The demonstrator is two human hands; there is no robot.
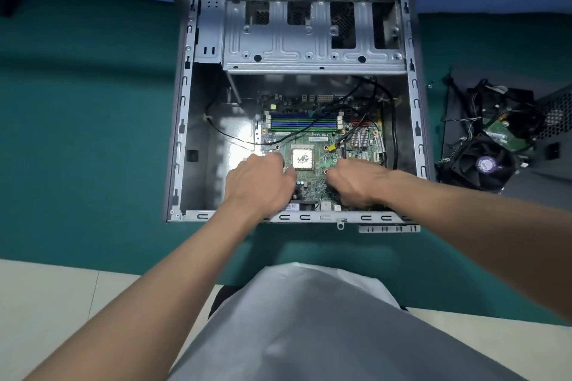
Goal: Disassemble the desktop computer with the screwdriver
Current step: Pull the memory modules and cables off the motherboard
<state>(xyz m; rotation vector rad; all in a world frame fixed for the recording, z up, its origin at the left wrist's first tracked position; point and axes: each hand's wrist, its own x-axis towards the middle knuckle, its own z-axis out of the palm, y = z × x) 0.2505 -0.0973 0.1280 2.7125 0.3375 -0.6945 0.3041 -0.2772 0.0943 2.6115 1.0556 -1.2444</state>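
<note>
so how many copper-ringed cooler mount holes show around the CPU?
3 holes: upper left of the CPU, upper right, lower right. A fourth, lower left, may be hidden under the left hand.

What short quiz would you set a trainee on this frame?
1. True or false: the fan sits on the CPU.
2. The left hand and right hand are on: A) the drive cage, B) the motherboard, C) the fan.
3. On which side of the case does the fan lie?

Key: 1 false, it lies on the mat. 2 B. 3 right.
</note>
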